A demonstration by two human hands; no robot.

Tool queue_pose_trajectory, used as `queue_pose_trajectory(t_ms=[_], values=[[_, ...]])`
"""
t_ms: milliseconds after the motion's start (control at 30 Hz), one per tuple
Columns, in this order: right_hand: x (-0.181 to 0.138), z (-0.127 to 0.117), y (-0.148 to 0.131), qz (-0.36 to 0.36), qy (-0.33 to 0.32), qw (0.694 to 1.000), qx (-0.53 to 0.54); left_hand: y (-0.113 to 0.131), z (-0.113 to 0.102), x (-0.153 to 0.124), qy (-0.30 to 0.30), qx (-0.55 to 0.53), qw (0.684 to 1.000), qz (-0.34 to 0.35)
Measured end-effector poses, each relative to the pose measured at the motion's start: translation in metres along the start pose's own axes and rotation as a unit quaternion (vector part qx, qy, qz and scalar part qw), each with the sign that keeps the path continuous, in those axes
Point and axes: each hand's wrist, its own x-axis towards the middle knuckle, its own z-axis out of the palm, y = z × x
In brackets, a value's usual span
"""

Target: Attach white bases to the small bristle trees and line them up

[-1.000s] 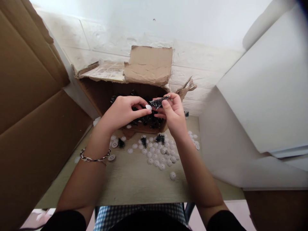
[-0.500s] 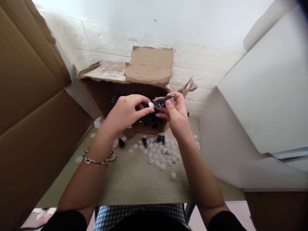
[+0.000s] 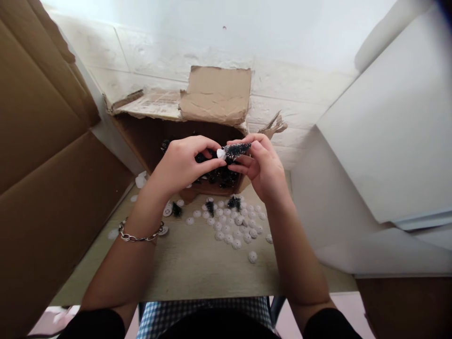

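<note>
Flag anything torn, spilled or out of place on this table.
The cardboard box has ragged, torn flaps, one shredded at its right corner. White bases lie strewn loose over the table, a few strays near its left edge, with small dark trees mixed among them.

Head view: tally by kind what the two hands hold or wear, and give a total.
Dark miniature tree: 1, pinched in the right hand
White base: 1, pinched in the left hand
Chain bracelet: 1, on the left wrist
Total: 3
</note>
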Motion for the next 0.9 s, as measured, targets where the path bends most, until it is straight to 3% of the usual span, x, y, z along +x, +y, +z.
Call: queue_pose_trajectory(t_ms=[267,500,600,700,800,900], values=[[-0.003,0.001,-0.008,0.008,-0.065,0.997,0.040,0.002,0.004,0.001,0.010,-0.010,1.000,0.016],[-0.006,-0.006,-0.015,-0.034,-0.047,0.997,0.060,0.004,0.008,0.001,-0.018,-0.020,1.000,0.007],[-0.008,-0.015,-0.022,-0.099,0.036,0.993,0.061,0.000,0.011,0.002,-0.038,-0.002,0.999,0.001],[-0.005,-0.032,-0.022,-0.156,0.185,0.970,-0.002,-0.008,0.014,0.004,-0.069,0.031,0.997,-0.009],[0.008,-0.058,-0.005,-0.185,0.321,0.928,-0.040,-0.020,0.018,0.005,-0.139,0.055,0.988,-0.041],[0.024,-0.091,0.026,-0.157,0.405,0.900,-0.026,-0.035,0.024,0.003,-0.233,0.074,0.964,-0.102]])
